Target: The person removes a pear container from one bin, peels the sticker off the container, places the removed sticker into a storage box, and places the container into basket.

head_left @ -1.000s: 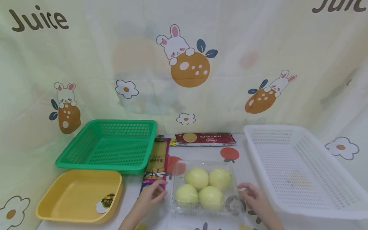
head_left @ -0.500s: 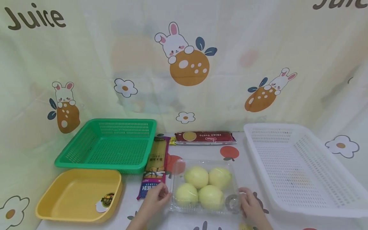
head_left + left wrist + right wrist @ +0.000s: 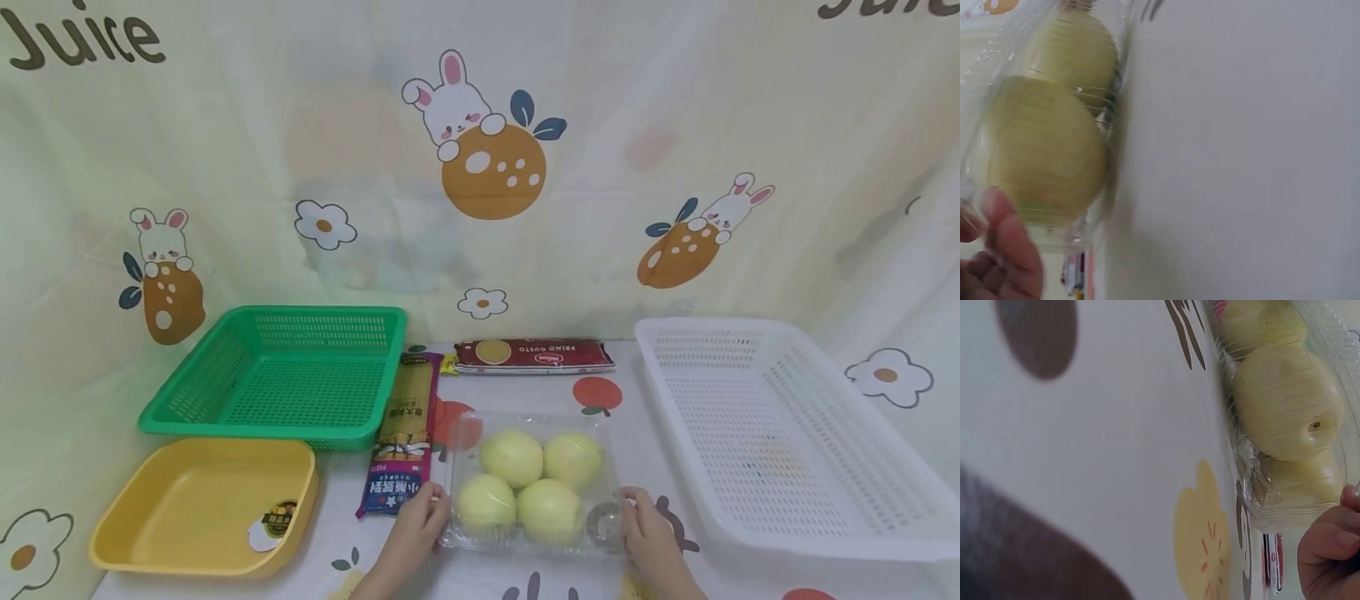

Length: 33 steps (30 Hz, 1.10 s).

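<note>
A clear plastic clamshell box (image 3: 465, 446) with several round yellow-green fruits (image 3: 551, 510) inside sits at the front middle of the table. My left hand (image 3: 420, 521) pinches its left edge, thumb and fingers at the rim; the left wrist view shows this hand (image 3: 1013, 250) beside the lower corner, below a fruit (image 3: 1044, 150). On the opposite side my right hand (image 3: 651, 533) grips the right edge with curled fingers. In the right wrist view that hand (image 3: 1335, 547) is at the box corner, and the fruit (image 3: 1288, 403) shows through the ribbed wall.
A purple pasta packet (image 3: 405, 433) lies left of the box, beside a green basket (image 3: 386, 367) and a yellow tub (image 3: 202, 508). Behind the box is a red packet (image 3: 536, 356). On the right stands a white basket (image 3: 693, 467). A printed curtain (image 3: 585, 275) hangs behind.
Both hands have moved inward from beside the box to its left and right edges and now hold it. The left hand has uncovered more of the pasta packet. The box stays about where it was.
</note>
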{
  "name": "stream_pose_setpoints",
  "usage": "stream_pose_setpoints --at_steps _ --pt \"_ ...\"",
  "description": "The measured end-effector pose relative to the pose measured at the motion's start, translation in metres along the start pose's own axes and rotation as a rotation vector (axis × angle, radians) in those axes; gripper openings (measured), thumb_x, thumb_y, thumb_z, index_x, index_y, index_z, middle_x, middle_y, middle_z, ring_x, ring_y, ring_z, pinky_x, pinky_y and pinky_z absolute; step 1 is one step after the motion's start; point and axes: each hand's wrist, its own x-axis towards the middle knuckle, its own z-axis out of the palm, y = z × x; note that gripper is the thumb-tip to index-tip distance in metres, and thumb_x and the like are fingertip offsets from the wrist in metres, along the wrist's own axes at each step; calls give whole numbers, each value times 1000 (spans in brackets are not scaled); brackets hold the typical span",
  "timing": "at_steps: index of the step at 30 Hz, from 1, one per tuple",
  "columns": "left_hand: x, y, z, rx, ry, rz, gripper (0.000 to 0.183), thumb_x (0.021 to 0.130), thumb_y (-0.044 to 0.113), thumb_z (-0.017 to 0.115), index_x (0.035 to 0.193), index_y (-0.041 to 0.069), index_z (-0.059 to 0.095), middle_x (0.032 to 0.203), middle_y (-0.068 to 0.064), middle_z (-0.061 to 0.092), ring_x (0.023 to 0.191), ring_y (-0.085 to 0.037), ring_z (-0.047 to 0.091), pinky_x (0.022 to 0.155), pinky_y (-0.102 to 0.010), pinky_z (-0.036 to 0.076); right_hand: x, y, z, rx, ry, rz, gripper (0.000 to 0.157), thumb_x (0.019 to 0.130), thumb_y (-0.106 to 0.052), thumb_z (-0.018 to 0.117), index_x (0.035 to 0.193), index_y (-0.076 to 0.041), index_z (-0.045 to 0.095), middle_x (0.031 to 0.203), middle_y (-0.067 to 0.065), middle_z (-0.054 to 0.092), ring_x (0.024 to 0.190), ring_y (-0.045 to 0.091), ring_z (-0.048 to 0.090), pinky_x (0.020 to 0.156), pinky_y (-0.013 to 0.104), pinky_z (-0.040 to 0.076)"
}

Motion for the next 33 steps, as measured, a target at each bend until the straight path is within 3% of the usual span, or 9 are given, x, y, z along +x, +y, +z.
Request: stream_pose_setpoints --at_steps 2,7,10,17,23,30,33 --pt "0 0 1 -42 3 -29 16 94 17 44 94 2 48 58 1 49 48 -10 45 44 -22 40 0 -1 -1 -8 -3 17 23 97 -7 35 113 7 43 67 4 47 53 12 43 47 24 39" --pt "2 0 4 -34 46 37 11 91 12 46 91 1 50 54 3 47 43 -7 42 40 -20 37 0 -2 -3 9 7 65 26 96 -8 35 117 7 41 65 4 47 51 13 44 45 23 40" --pt "1 2 5 -19 56 40 10 91 11 46 90 2 50 53 4 46 41 -6 41 39 -19 35 -1 -1 -2 27 14 81 27 96 -8 36 119 6 40 64 3 46 50 12 43 45 23 39" --pt "3 9 4 -32 87 44 11 91 11 47 89 1 51 52 3 46 41 -7 40 38 -19 33 2 0 -5 -22 59 1 28 96 -9 39 118 8 41 59 1 46 46 9 40 42 23 37" --pt "5 21 4 2 144 77 10 89 10 49 86 2 53 49 4 45 41 -5 39 38 -19 30 2 -6 -10 26 35 106 34 97 -16 38 124 4 41 57 3 46 44 11 40 40 22 36" --pt "7 35 -5 34 170 105 6 89 7 50 86 3 54 49 4 43 42 -7 40 38 -20 32 1 -15 -13 28 112 30 36 98 -25 37 123 0 43 52 0 42 42 9 37 40 23 34" --pt "8 40 -12 39 206 155 5 88 5 51 85 2 55 49 4 41 42 -7 41 37 -20 33 3 -24 -15 24 134 -26 37 98 -25 36 123 1 42 50 -1 39 40 8 34 39 23 33"
